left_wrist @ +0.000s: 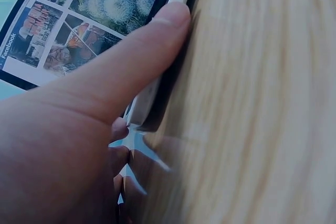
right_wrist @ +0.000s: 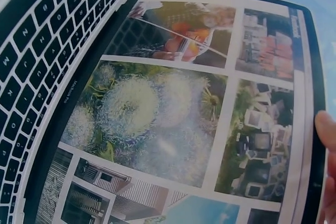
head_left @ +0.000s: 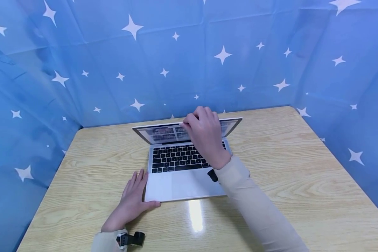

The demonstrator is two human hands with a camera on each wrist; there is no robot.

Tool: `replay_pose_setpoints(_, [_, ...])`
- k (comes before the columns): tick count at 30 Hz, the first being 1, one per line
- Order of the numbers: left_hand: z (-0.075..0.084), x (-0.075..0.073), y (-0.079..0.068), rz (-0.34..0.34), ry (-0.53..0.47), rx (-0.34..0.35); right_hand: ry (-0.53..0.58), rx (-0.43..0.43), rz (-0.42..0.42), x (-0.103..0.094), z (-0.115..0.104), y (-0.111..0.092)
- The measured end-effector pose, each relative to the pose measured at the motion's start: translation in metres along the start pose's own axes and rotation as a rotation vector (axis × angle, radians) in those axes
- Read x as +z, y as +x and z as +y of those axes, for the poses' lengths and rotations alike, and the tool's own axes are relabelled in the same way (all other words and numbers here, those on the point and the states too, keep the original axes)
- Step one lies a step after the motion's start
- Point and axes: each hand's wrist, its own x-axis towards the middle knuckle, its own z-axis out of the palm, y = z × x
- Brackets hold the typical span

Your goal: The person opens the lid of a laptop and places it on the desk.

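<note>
A silver laptop (head_left: pixel 189 189) stands on the wooden table with its lid raised and its screen (head_left: pixel 163 134) lit. The screen shows a page of photos, large in the right wrist view. My right hand (head_left: pixel 204 136) reaches over the keyboard (head_left: pixel 176 157) and pinches the lid's top edge, thumb on the screen side. The thumb (right_wrist: pixel 326 129) shows at the screen's border in the right wrist view. My left hand (head_left: pixel 133 196) lies at the base's front left corner, fingers extended along the left side. Its thumb (left_wrist: pixel 152 40) rests against the front edge.
The wooden table (head_left: pixel 302 168) extends to both sides of the laptop and in front of it. Behind it and at both sides hangs a blue cloth (head_left: pixel 189 63) with white stars. A dark wrist camera (head_left: pixel 138 238) sits beside the left cuff.
</note>
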Motion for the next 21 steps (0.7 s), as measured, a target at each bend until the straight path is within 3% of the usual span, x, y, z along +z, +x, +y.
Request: replay_pose_setpoints(21, [0.001,-0.001,0.0,-0.006,-0.007,-0.017,-0.028,0.013,0.06,0.02,0.016,0.017])
